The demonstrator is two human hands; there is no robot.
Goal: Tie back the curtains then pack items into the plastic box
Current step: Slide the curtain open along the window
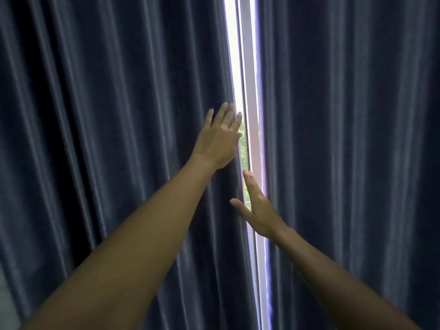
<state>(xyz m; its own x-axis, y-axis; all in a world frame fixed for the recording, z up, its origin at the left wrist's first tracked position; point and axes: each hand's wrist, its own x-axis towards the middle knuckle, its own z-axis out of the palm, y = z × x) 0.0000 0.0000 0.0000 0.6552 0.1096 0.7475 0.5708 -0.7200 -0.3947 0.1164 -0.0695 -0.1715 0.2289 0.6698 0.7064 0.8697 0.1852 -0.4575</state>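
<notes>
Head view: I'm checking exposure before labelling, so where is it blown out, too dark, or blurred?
Head view: the gap between the curtains is blown out to white higher up, with only some green showing lower down; the left curtain and right curtain are dim, their folds soft; the left hand and right hand look slightly blurred; folds bow outward near the edges.

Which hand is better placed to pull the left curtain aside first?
Probably the left hand: its straight fingers already lie at the left curtain's inner edge. The right hand reaches into the gap lower down.
</notes>
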